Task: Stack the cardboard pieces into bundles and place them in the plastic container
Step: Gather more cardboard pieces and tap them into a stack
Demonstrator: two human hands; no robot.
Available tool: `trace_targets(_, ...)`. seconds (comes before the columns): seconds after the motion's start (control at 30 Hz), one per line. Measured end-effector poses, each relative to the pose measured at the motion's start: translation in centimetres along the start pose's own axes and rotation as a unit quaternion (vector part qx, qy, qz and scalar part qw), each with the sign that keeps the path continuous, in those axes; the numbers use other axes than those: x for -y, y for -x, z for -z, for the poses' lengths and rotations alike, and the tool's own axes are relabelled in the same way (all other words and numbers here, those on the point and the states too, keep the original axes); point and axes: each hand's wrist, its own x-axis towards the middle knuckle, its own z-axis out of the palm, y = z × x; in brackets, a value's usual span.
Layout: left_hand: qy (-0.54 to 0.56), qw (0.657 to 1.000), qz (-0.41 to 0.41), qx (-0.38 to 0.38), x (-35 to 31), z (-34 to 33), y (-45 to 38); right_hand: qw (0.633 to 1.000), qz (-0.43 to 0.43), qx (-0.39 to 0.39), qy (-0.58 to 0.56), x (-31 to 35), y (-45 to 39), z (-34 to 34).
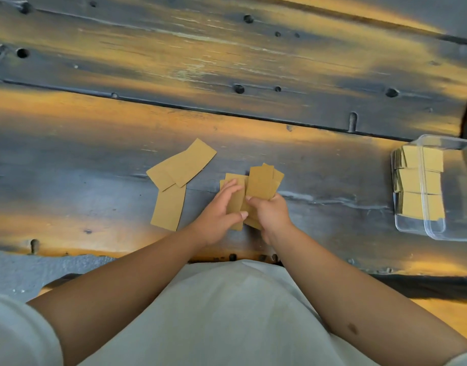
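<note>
Held a fanned bundle of cardboard pieces (261, 182) in the right hand (270, 213), fingers closed round it. Left hand (219, 211) partly curled, pressed on the bundle's left pieces. Three loose pieces (178, 175) left on the table (332, 180) — plastic container (435, 233) far right, bundles inside.

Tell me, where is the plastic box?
The plastic container sits at the far right of the head view on the wooden table, right of both hands, with cardboard bundles inside.

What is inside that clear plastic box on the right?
The plastic container holds three bundles of cardboard pieces in a row along its left side. Its right part runs out of frame, so anything there is unseen.
</note>
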Motion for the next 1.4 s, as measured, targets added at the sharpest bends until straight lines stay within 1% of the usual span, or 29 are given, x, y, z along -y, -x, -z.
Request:
trace_targets(0.1,0.097,0.995,0.02,-0.02,-0.4,0.1,-0.1,0.999,-0.017,0.04,0.013,0.1,0.3,0.1)
trace_targets(0.17,0.153,0.988,0.017,-0.032,-0.9,-0.2,-0.4,0.998,-0.018,0.06,0.031,0.4,0.4,-0.1)
trace_targets(0.27,0.232,0.97,0.008,-0.067,-1.2,-0.8,-1.3,0.996,-0.023,0.065,0.053,1.0,0.1,0.1)
trace_targets(0.4,0.315,0.94,0.028,-0.128,-1.8,-1.1,-2.3,0.997,-0.053,0.018,0.052,1.7,-0.7,0.5)
trace_targets(0.5,0.369,0.913,0.054,-0.165,-2.2,-0.8,-2.6,0.994,-0.078,0.044,0.058,2.0,-0.9,0.5)
trace_targets(0.6,0.439,0.872,0.093,-0.196,-2.3,-0.2,-2.7,0.991,-0.098,0.08,0.036,2.5,-0.9,0.8)
trace_targets(0.67,0.49,0.84,0.129,-0.191,-2.5,-0.1,-2.7,0.986,-0.118,0.118,0.001,2.8,-1.0,0.8)
trace_targets(0.73,0.514,0.824,0.149,-0.185,-3.0,-0.3,-2.9,0.981,-0.131,0.142,-0.005,2.7,-0.9,0.7)
trace_targets(0.8,0.517,0.822,0.153,-0.181,-3.2,-0.7,-3.0,0.984,-0.111,0.137,0.027,2.4,-0.9,0.5)
trace_targets(0.83,0.507,0.83,0.154,-0.176,-3.4,-0.7,-3.0,0.986,-0.091,0.129,0.052,2.3,-1.0,0.5)
trace_targets(0.87,0.483,0.845,0.155,-0.166,-3.5,-0.7,-2.9,0.987,-0.063,0.12,0.087,2.3,-1.1,0.5)
trace_targets(0.9,0.445,0.868,0.156,-0.155,-3.6,-0.5,-2.9,0.984,-0.028,0.108,0.138,2.4,-1.1,0.6)
trace_targets(0.93,0.393,0.895,0.152,-0.148,-3.7,-0.2,-2.9,0.973,0.015,0.092,0.21,2.8,-1.3,0.9)
trace_targets(0.97,0.333,0.921,0.143,-0.146,-3.7,0.2,-2.9,0.951,0.059,0.074,0.294,3.3,-1.4,1.3)
trace_targets(1.0,0.275,0.942,0.123,-0.148,-3.8,0.6,-3.1,0.918,0.106,0.055,0.379,3.8,-1.5,1.8)
trace_targets(1.07,0.166,0.972,0.062,-0.152,-4.3,1.4,-3.4,0.833,0.188,0.034,0.519,5.0,-1.8,3.0)
trace_targets(1.13,0.039,0.988,-0.003,-0.152,-4.9,1.9,-3.9,0.74,0.239,0.013,0.629,5.9,-2.1,4.1)
trace_targets(1.17,-0.037,0.988,-0.033,-0.148,-5.2,2.0,-4.2,0.697,0.25,0.008,0.672,6.2,-2.1,4.6)
trace_targets(1.2,-0.121,0.981,-0.062,-0.14,-5.3,2.2,-4.5,0.664,0.252,0.012,0.704,6.3,-2.3,5.0)
trace_targets(1.23,-0.214,0.965,-0.087,-0.125,-5.5,2.2,-4.9,0.647,0.25,0.02,0.72,6.2,-2.4,5.2)
trace_targets(1.27,-0.313,0.938,-0.102,-0.103,-5.5,2.2,-5.3,0.643,0.245,0.027,0.725,6.1,-2.5,5.3)
trace_targets(1.33,-0.498,0.859,-0.108,-0.056,-5.7,1.8,-6.2,0.657,0.241,0.034,0.714,5.7,-2.8,5.4)
trace_targets(1.37,-0.563,0.818,-0.11,-0.041,-5.7,1.4,-6.6,0.665,0.242,0.032,0.705,5.5,-2.9,5.4)
trace_targets(1.4,-0.608,0.785,-0.113,-0.033,-5.7,0.9,-7.0,0.67,0.245,0.031,0.7,5.3,-2.9,5.3)
